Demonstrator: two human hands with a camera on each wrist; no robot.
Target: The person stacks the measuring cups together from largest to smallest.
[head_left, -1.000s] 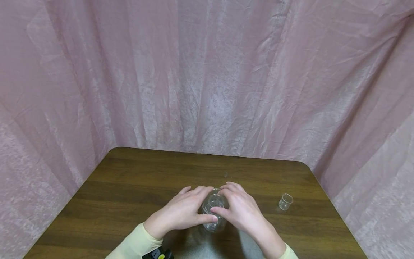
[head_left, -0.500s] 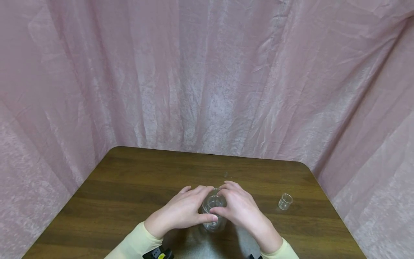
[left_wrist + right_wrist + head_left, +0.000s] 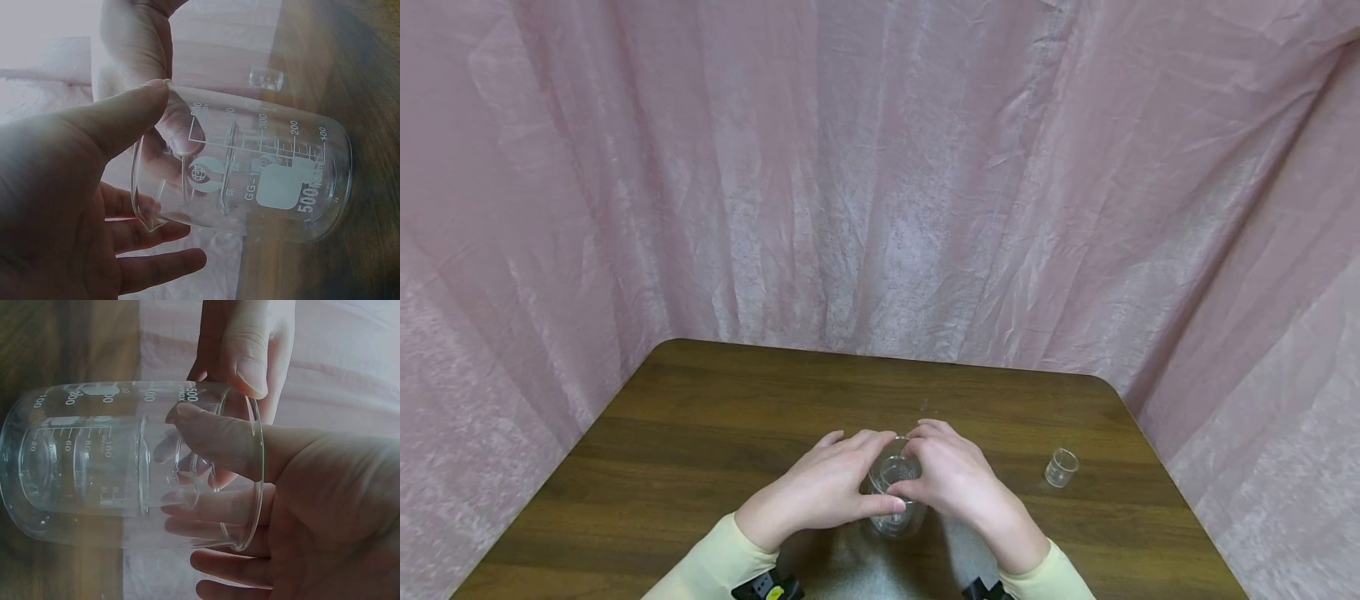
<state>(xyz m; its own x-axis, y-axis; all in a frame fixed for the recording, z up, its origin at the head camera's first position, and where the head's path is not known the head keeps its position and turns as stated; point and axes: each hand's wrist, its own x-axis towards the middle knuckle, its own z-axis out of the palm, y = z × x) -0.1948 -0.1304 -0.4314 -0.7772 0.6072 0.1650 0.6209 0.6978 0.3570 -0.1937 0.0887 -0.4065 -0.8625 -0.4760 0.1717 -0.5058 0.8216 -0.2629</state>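
Though room scant, left hand [image 3: 827,490] in pinch on beaker [image 3: 278,184] rim, right hand [image 3: 957,486] on inner glass [image 3: 195,469].

Work area: wood-grain worktop [image 3: 737,400] and pink curtain [image 3: 880,208].
You face a dark brown worktop with rounded far corners and straight left and right edges. The curtain hangs beyond the far edge and both side edges in vertical folds with pale sheen. A deep fold [image 3: 1213,275] descends toward the far right corner. In your left wrist view, light is strongest away from the worktop.
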